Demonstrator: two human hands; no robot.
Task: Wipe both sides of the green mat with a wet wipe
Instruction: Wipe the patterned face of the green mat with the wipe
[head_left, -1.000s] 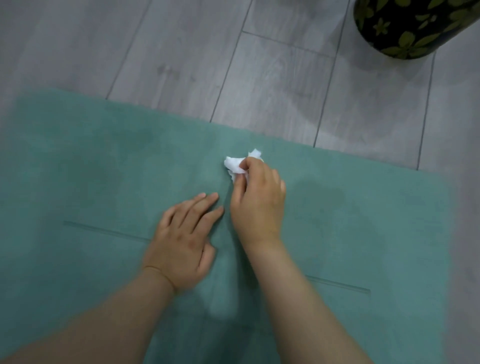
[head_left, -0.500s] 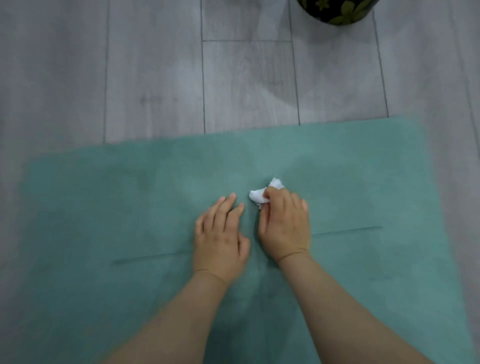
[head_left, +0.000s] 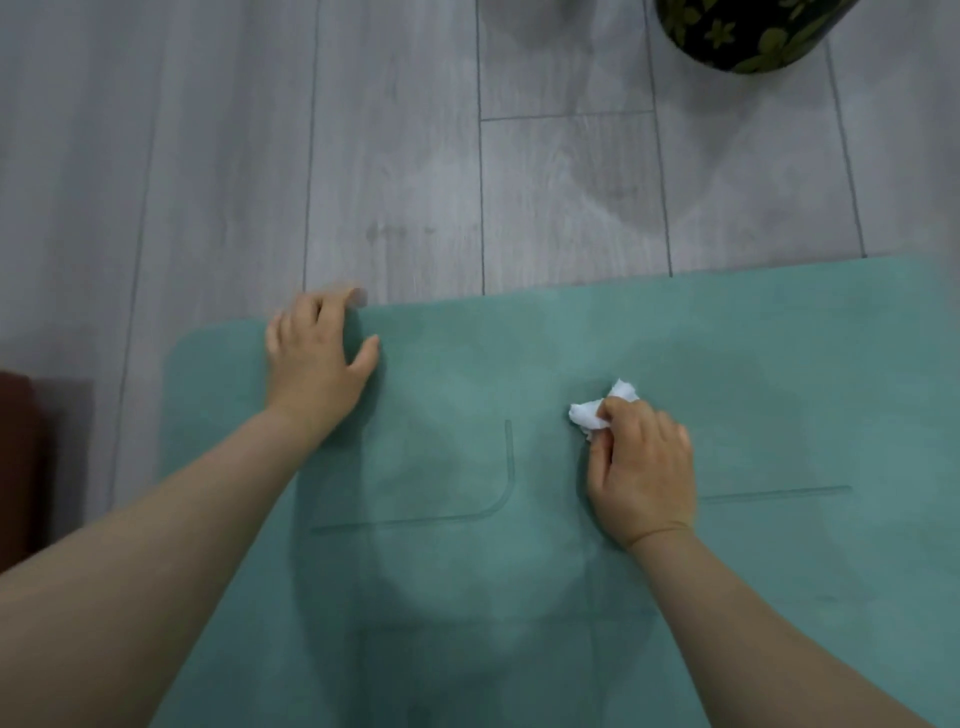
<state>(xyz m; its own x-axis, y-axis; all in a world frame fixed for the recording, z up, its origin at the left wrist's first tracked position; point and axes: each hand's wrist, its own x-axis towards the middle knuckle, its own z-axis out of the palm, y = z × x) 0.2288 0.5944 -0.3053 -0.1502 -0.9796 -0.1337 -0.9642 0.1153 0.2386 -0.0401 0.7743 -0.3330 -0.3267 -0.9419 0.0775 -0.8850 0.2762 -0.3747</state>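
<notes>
- Pinched in the grip of the right hand (head_left: 644, 478) is a crumpled white wet wipe (head_left: 597, 410); thumb and curled fingers are closed round it, and the wad sticks out at the far-left end of the fist, held down on or just above the green mat (head_left: 779, 389).
- Taking the mat as the landmark, this grip is seen near the middle of its visible part, well back from the far edge and just right of the curved line pressed into its surface.
- Spread fingers are shown on the left hand (head_left: 317, 358), which is placed on the mat at its far edge near the far-left rounded corner; the fingertips reach that edge, but whether they hook under it cannot be told.
- The mat is laid flat on the grey plank floor (head_left: 395, 156), its long axis apparently running left to right, with the right end cut off by the frame.
- A turn-over is judged to hinge on the far edge, to which the left hand is plainly the nearer.
- Beyond the mat's far-right part, a dark pot (head_left: 743, 31) with green flowers is seen standing on the floor.
- No brand, label or readable writing is seen; only plain lines are marked on the mat.
</notes>
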